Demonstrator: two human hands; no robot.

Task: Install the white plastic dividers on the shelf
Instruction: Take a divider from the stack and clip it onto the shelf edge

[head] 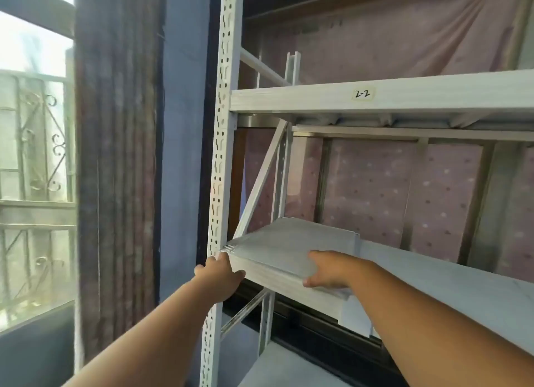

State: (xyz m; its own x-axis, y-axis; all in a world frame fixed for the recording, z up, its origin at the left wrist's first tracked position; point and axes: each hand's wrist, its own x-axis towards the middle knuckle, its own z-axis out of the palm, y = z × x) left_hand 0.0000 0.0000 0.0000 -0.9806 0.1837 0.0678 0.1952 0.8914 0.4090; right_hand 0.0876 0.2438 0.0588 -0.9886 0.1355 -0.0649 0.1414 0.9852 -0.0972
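Note:
A stack of white plastic dividers (291, 242) lies flat at the left end of the middle shelf (450, 288) of a white metal rack. My left hand (221, 275) grips the stack's front left corner, right beside the perforated front upright (222, 143). My right hand (329, 269) rests on the top sheet near the front edge, fingers curled over the edge of the stack. Both forearms reach in from the bottom of the view.
The upper shelf beam carries a label reading 2-2 (362, 94). A diagonal brace (263, 178) and a rear upright stand at the rack's left end. A patterned pink cloth (375, 190) hangs behind. A curtain (115, 155) and a barred window (34, 155) lie to the left.

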